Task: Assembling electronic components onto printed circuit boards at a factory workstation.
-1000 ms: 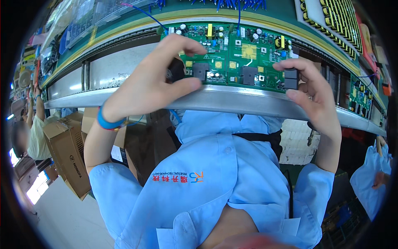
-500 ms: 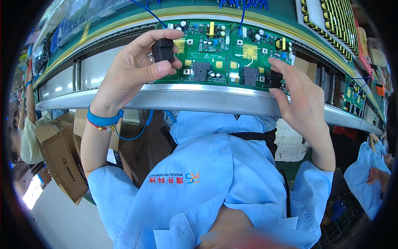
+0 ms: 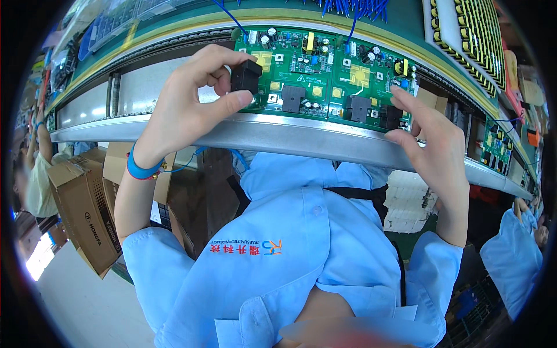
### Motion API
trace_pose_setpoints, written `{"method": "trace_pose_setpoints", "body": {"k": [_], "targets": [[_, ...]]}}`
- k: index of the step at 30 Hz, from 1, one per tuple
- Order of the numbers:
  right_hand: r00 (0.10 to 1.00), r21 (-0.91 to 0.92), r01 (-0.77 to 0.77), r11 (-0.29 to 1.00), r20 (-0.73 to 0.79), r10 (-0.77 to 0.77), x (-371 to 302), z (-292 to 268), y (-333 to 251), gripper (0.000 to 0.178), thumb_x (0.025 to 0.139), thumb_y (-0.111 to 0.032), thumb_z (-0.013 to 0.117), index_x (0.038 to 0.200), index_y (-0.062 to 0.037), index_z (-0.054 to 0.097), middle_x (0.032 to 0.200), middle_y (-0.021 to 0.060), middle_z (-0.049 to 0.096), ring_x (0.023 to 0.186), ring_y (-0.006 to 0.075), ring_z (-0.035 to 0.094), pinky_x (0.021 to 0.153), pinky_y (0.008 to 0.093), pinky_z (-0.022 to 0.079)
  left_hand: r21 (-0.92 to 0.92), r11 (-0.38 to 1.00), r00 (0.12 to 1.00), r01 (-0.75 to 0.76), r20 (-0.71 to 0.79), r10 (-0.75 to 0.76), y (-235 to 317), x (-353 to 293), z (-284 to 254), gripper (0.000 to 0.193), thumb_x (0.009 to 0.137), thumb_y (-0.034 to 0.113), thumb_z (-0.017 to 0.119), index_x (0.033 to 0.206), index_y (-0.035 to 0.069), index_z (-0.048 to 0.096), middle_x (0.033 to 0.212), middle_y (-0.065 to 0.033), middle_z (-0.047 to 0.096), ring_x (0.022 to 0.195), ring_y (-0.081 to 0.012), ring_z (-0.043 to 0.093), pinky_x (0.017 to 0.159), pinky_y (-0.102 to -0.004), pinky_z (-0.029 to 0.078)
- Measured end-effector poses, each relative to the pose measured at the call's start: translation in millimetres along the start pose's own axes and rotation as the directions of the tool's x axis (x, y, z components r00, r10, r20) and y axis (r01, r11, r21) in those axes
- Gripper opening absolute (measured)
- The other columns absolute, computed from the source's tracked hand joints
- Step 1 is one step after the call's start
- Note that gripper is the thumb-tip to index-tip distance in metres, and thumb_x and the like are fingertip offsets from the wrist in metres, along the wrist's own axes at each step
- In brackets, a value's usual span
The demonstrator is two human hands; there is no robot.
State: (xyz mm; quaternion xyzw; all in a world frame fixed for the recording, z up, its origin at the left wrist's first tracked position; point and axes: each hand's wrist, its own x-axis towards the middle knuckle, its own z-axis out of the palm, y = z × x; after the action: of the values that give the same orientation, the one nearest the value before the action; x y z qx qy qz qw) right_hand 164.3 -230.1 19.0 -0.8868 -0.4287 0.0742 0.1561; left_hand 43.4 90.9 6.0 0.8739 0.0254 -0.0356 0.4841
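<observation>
My left hand (image 3: pixel 200 95) has its thumb and fingers closed on a black block-shaped component (image 3: pixel 246 76), at the left end of a green circuit board (image 3: pixel 284 69). Whether that component touches the board cannot be told. A second green circuit board (image 3: pixel 371 87) adjoins it on the right. My right hand (image 3: pixel 432 136) is open, thumb and fingers apart beside a black component (image 3: pixel 391 117) at that board's lower right corner. Flat black square parts (image 3: pixel 294 99) sit on both boards, among capacitors and yellow-wrapped parts.
A metal rail (image 3: pixel 301 136) runs along the boards' near side. Blue wires (image 3: pixel 354 7) lie beyond, and a white foam tray (image 3: pixel 444 29) of yellow-and-black parts stands at far right. Cardboard boxes (image 3: pixel 81 209) are at lower left. Another person's blue sleeve (image 3: pixel 510 249) shows at right.
My left hand has moved slightly right with the black component. My right hand has drawn back a little, uncovering more of the black component at the corner. The whole view has shifted slightly.
</observation>
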Motion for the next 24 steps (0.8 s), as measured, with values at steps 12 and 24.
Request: {"method": "trace_pose_setpoints", "body": {"k": [12, 24], "targets": [[0.929, 0.442, 0.074, 0.894, -0.357, 0.100, 48.3, 5.8, 49.2, 0.031, 0.086, -0.008, 0.065, 0.116, -0.0053, 0.063, 0.107, 0.0000, 0.065, 0.061, 0.0017, 0.044, 0.052, 0.0162, 0.034, 0.598, 0.756, 0.963, -0.265, 0.118, 0.244, 15.4, 1.8, 9.3, 0.045, 0.068, 0.006, 0.072, 0.112, 0.006, 0.061, 0.108, -0.0096, 0.059, 0.089, -0.0296, 0.054, 0.080, -0.0384, 0.045], [0.915, 0.375, 0.129, 0.918, -0.402, 0.036, 40.6, 8.7, 61.3, 0.030, 0.086, -0.007, 0.065, 0.116, -0.0063, 0.063, 0.104, 0.0020, 0.064, 0.061, 0.0036, 0.046, 0.053, 0.0166, 0.037, 0.637, 0.728, 0.967, -0.253, 0.179, 0.180, 14.5, 6.7, 8.7, 0.049, 0.062, 0.008, 0.077, 0.110, 0.007, 0.064, 0.102, -0.0078, 0.060, 0.088, -0.0277, 0.055, 0.078, -0.0355, 0.046]]}}
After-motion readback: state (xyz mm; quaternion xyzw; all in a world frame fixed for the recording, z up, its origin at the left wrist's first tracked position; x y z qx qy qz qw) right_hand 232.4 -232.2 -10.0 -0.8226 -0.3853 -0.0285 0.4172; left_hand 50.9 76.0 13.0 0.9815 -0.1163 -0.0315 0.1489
